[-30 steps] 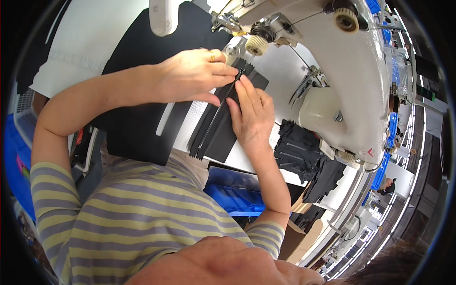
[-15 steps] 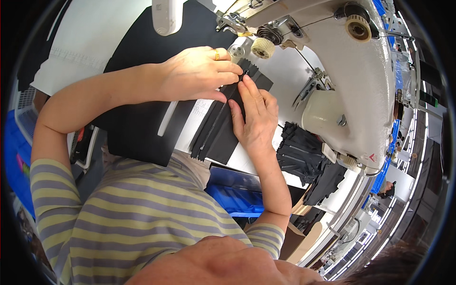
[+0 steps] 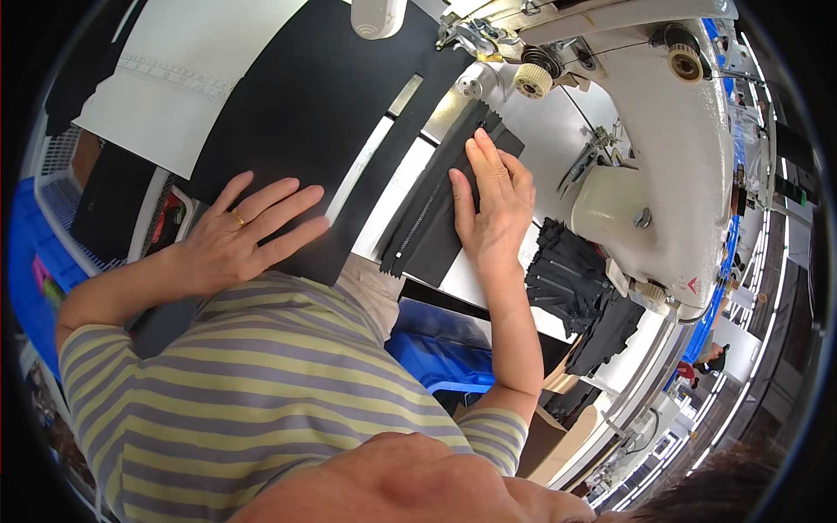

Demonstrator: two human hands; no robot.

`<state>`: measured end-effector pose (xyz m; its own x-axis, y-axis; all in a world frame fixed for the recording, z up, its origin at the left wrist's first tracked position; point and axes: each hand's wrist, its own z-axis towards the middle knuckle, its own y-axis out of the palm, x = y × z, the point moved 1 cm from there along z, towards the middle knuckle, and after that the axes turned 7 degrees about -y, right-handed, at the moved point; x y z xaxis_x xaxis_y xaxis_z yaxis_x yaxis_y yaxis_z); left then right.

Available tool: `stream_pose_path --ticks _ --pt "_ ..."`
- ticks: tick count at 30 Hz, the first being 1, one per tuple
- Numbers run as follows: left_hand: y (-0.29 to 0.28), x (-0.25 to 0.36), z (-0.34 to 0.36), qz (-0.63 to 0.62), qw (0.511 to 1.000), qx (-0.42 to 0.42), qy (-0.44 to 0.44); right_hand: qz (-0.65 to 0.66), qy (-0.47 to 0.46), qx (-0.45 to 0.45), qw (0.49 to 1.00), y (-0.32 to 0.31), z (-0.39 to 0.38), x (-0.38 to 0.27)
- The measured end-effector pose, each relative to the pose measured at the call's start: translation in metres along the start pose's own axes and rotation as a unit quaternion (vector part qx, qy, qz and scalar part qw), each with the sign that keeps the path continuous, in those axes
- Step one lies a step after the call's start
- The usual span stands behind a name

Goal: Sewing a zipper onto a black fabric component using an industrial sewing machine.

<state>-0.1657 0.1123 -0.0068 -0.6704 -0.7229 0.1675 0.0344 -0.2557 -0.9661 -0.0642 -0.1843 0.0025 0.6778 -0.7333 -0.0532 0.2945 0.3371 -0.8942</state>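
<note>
My left hand [image 3: 248, 231] lies with its fingers spread on the lower left part of a large black panel [image 3: 296, 96], which has a long narrow slot with pale material showing in it. My right hand [image 3: 491, 209] rests open on a black zipper strip [image 3: 419, 207], fingertips near its upper end, thumb a little apart. This strip sits on a darker flat piece to the right of the panel, below the needle area of a white sewing machine [image 3: 654, 148]. The machine's presser parts [image 3: 462, 35] stand just beyond the top end of the panel and strip.
A pile of black zipper pieces [image 3: 567, 279] lies right of my right forearm. A white sheet [image 3: 157, 70] is at upper left, above a plastic basket [image 3: 59, 205] and blue bin. Another blue bin [image 3: 436, 353] sits below the table edge. A person [image 3: 713, 357] is in the far right background.
My left hand has left the zipper and moved down-left onto the panel, fingers now spread. The panel has shifted right, showing more slot. My right hand and the strip have moved slightly right.
</note>
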Motion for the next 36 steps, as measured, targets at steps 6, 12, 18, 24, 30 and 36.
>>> stream_pose_path --ticks 6,12,18,24,30,36 --pt "-0.004 -0.003 0.007 -0.045 0.998 0.035 -0.003 0.009 0.008 0.001 1.0 0.003 0.0 -0.004" --pt "-0.006 -0.004 0.008 -0.064 0.998 0.021 0.002 0.015 0.028 -0.023 0.999 -0.003 0.003 -0.009" --pt "-0.041 -0.01 0.031 -0.152 0.988 -0.021 0.013 0.012 0.028 -0.025 0.999 -0.001 0.003 -0.009" --pt "0.004 -0.027 0.128 -0.12 0.979 0.116 0.114 -0.006 0.011 -0.013 1.0 0.002 0.0 -0.005" --pt "0.026 -0.045 0.156 -0.044 0.981 0.134 0.136 0.006 0.031 -0.033 0.999 -0.002 0.001 -0.008" --pt "0.028 -0.043 0.158 -0.099 0.977 0.152 0.115 0.002 0.034 -0.034 0.999 -0.002 0.001 -0.008"
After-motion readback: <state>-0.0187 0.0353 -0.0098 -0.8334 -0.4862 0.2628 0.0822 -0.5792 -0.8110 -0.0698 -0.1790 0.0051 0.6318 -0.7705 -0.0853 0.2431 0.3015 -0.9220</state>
